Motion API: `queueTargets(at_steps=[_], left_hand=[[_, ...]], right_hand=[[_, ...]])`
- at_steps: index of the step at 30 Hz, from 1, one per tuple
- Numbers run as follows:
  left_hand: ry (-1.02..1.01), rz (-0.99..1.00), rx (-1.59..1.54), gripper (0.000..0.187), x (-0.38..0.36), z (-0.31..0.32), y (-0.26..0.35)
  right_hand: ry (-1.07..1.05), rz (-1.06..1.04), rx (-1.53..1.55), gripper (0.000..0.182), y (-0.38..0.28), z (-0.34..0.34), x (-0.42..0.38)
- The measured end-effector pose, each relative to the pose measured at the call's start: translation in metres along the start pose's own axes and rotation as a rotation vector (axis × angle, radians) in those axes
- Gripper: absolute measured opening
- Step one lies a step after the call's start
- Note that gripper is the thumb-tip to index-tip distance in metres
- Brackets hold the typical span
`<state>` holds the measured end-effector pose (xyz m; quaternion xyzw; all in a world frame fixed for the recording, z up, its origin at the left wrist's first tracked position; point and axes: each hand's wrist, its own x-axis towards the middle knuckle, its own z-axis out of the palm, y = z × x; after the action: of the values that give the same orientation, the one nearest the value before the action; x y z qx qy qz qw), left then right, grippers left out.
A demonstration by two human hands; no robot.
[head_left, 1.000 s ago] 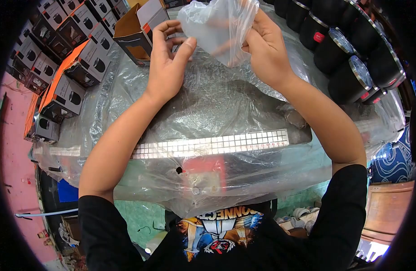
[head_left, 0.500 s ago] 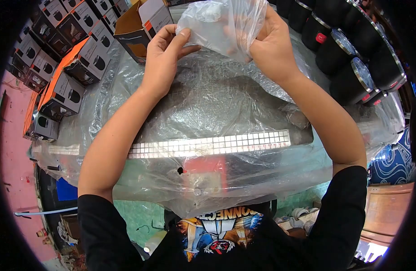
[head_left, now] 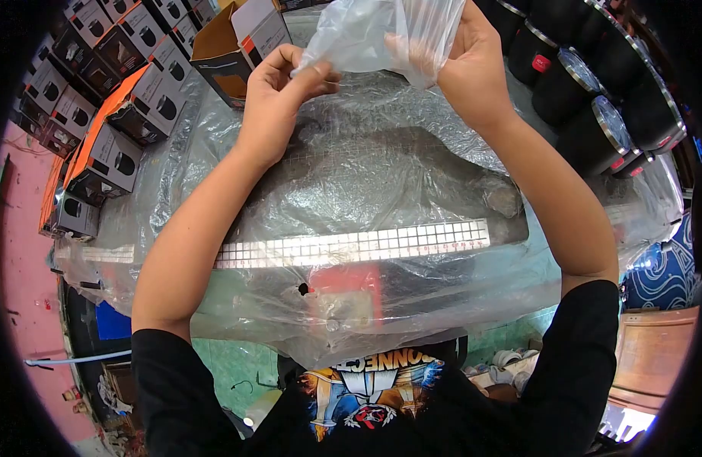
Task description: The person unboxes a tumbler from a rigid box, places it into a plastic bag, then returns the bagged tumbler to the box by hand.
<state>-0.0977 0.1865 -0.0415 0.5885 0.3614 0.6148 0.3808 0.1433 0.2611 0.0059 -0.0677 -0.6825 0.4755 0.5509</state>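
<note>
A clear plastic bag [head_left: 358, 38] is stretched between my two hands over the far side of the table, its upper part cut off by the top of the view. My left hand [head_left: 286, 87] pinches the bag's left edge between thumb and fingers. On the other side, my right hand [head_left: 477, 72] grips the gathered plastic, and some of its fingers show blurred through the film. Just behind my left hand stands an open cardboard box [head_left: 240, 49] with its flap raised.
Stacked printed boxes [head_left: 130, 46] fill the back left. Several black containers with metal rims [head_left: 587, 126] crowd the right. Plastic sheeting [head_left: 351, 171] covers the table, with a white gridded ruler strip [head_left: 355, 244] near the front edge.
Both hands have moved slightly apart, the right one up and to the right. The bag has risen with them and its lower part has swung upward.
</note>
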Motion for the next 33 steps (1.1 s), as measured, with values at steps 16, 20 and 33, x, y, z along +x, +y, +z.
queueTargets(at_steps=[16,20,33], left_hand=[[0.088,0.115,0.126,0.026,-0.006,0.018,0.012],[0.091,0.237,0.104,0.016,-0.009,0.027,0.015],[0.110,0.138,0.355,0.024,-0.009,0.030,0.017]], right_hand=[[-0.380,0.193,0.117,0.084,-0.001,-0.015,-0.003],[-0.384,-0.020,-0.147,0.073,0.006,-0.012,-0.007],[-0.338,-0.039,-0.202,0.083,0.006,-0.006,-0.015]])
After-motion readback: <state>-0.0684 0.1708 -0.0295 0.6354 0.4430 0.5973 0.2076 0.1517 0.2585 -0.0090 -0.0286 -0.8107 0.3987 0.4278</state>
